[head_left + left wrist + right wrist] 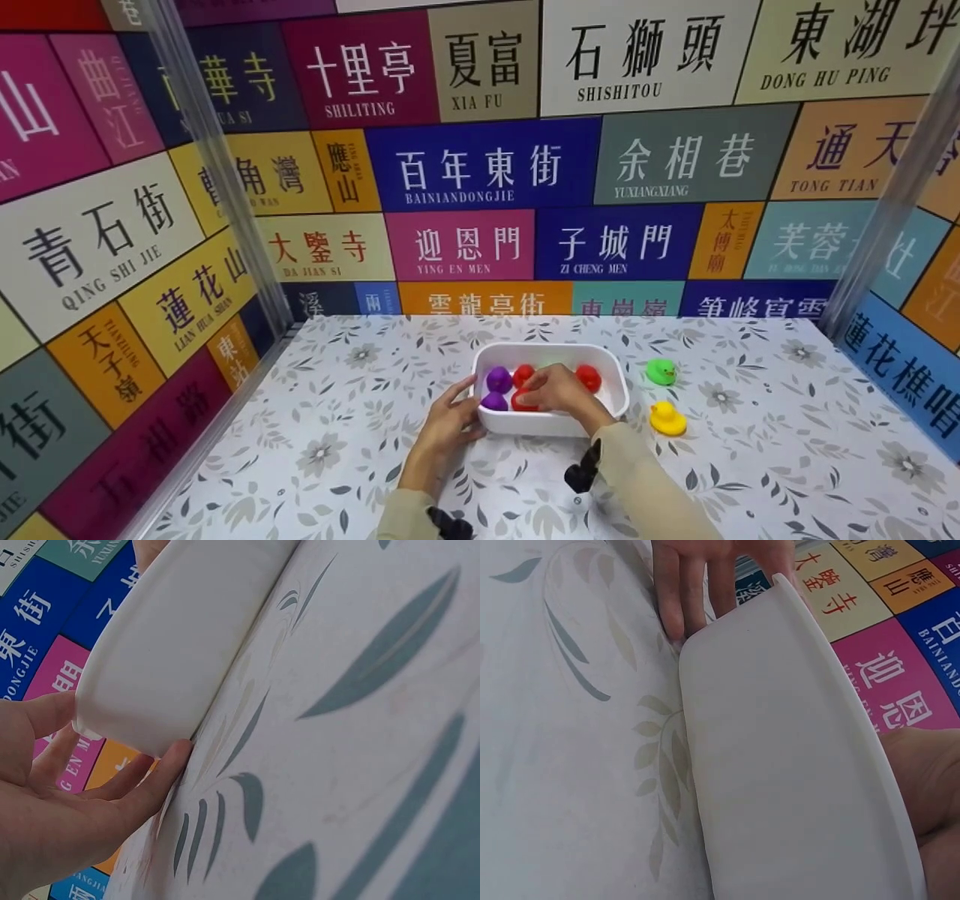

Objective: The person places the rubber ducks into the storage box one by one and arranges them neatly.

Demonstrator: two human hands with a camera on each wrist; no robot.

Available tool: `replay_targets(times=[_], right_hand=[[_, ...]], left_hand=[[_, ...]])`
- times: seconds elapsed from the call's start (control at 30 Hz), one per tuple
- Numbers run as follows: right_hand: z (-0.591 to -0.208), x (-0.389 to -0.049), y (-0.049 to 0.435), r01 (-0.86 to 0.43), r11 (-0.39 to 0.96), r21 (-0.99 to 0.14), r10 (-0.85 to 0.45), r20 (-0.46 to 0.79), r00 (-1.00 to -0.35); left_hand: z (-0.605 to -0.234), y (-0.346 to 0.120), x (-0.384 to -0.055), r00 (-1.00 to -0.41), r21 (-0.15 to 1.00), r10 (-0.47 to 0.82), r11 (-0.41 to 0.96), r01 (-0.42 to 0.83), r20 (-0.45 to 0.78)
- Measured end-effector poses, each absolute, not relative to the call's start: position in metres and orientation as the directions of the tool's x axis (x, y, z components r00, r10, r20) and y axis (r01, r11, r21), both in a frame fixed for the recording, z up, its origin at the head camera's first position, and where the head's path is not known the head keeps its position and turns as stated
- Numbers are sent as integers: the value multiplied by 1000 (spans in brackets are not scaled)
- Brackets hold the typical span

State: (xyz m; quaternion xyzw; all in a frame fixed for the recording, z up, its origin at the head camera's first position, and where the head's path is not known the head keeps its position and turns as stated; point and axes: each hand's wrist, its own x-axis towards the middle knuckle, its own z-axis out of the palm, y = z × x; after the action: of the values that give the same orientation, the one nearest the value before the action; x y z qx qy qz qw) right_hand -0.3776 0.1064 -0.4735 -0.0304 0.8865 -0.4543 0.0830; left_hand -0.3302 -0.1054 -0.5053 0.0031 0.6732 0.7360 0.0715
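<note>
A white plastic tub stands on the patterned tabletop. My left hand holds its left end, with fingertips at the rim and low on the side, as the left wrist view shows. Inside the tub, my right hand reaches down and pinches a red rubber duck, whose far side is hidden by the fingers. Two purple rubber ducks lie at the tub's left end. Another red duck sits behind the pinched one, and a red duck lies toward the right end.
Right of the tub, a green rubber duck and a yellow rubber duck stand on the flowered tabletop. Walls covered in coloured name panels rise behind and at both sides, with clear upright posts at the corners.
</note>
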Motion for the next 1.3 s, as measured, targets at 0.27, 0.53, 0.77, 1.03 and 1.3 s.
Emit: replay_targets(times=[0.27, 0.53, 0.77, 1.03, 1.3], right_hand=[[-469, -377, 109, 38, 589, -807, -118, -132, -984], [-450, -369, 119, 28, 600, -799, -129, -131, -983], [-440, -353, 141, -88, 600, -796, -192, -37, -981], [-431, -335, 179, -78, 606, -792, -148, -16, -989], [-428, -334, 226, -20, 582, -813, -68, -24, -997]], left_hand=[[-504, -105, -329, -991, 992, 108, -85, -90, -81], [-505, -105, -330, -989, 989, 104, -91, -115, -105], [-505, -105, -330, -988, 990, 117, -82, -111, -101], [-504, -105, -330, -987, 988, 122, -96, -118, -106], [-506, -104, -329, -988, 986, 123, -122, -111, -96]])
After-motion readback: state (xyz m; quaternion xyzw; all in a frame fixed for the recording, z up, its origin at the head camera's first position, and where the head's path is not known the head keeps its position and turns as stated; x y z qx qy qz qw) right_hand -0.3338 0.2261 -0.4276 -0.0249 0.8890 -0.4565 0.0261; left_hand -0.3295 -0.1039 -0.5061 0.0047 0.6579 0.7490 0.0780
